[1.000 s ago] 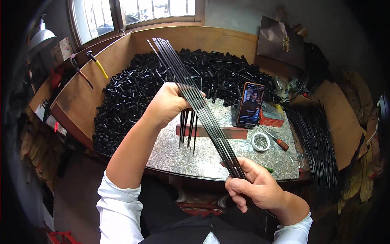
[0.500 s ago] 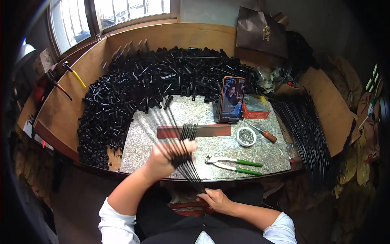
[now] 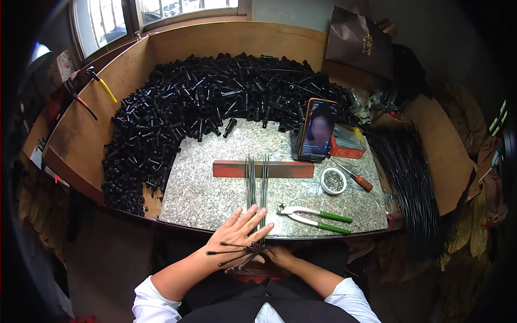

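Note:
My left hand (image 3: 237, 237) is open, its fingers spread over a bundle of thin dark metal rods (image 3: 252, 185). The rods point away from me in two loose groups, their far ends over a red-and-brown bar (image 3: 293, 170). Close to me, several dark, thicker rod ends fan out across my left hand near the wrist. My right hand (image 3: 280, 257) is closed round the bundle just beyond the board's front edge; its fingertips are partly hidden. Green-handled pincers (image 3: 309, 216) lie to the right of the rods.
Black tubular parts (image 3: 161, 118) are heaped along the back and left of the speckled board (image 3: 199, 199). On the right are a phone (image 3: 318, 129), red box (image 3: 347, 146), white bowl of small bits (image 3: 333, 181), screwdriver (image 3: 360, 180) and long black rods (image 3: 412, 183). A wooden rim (image 3: 226, 35) encloses this.
My left hand has opened from its grip on the rods and come nearer to me. The rods, blurred and slanting before, now lie straighter over the bar. The view has shifted slightly.

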`<state>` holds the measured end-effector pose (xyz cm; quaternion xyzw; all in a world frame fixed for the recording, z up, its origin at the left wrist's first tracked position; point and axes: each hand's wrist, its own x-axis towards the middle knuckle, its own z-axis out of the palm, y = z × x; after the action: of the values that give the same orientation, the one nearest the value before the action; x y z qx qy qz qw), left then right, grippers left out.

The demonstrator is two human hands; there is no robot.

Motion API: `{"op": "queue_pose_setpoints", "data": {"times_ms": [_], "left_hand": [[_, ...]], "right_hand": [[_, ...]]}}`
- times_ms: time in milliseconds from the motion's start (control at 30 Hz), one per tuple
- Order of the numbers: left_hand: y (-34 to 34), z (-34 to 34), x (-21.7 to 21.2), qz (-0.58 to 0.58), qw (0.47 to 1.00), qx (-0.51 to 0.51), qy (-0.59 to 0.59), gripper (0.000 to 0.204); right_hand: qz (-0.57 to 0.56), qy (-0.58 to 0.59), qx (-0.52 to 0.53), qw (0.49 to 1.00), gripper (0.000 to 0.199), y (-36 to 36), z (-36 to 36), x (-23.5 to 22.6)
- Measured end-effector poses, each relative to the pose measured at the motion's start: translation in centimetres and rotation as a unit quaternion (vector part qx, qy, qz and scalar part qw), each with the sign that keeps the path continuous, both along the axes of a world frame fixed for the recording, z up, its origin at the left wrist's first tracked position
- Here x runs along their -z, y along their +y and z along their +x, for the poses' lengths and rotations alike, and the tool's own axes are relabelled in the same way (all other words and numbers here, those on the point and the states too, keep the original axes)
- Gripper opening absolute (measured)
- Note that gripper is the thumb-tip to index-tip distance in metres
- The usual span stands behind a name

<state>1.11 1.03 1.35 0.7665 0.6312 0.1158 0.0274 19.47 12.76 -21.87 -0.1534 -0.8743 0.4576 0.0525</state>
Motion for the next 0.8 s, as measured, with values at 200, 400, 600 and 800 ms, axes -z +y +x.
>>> {"op": "queue_pose_setpoints", "data": {"times_ms": [200, 400, 600, 800], "left_hand": [[2.0, -0.3, 2.0, 0.052, 0.998, -0.012, 0.017, 0.08], [2.0, -0.5, 2.0, 0.068, 0.992, -0.047, 0.093, 0.068], [2.1, -0.7, 0.9, 0.005, 0.997, -0.061, 0.047, 0.075], [2.3, -0.8, 1.1, 0.021, 0.997, -0.043, 0.062, 0.082]], "right_hand": [[0.062, 0.02, 0.076, 0.995, 0.043, 0.4, -0.7, 1.2], [0.094, -0.067, 0.056, 0.992, 0.048, 1.1, 0.4, -0.9], [0.108, -0.056, 0.035, 0.992, 0.047, 1.1, 2.6, -6.7], [0.037, 0.009, 0.007, 0.999, 0.029, 0.1, 2.4, -13.7]]}}
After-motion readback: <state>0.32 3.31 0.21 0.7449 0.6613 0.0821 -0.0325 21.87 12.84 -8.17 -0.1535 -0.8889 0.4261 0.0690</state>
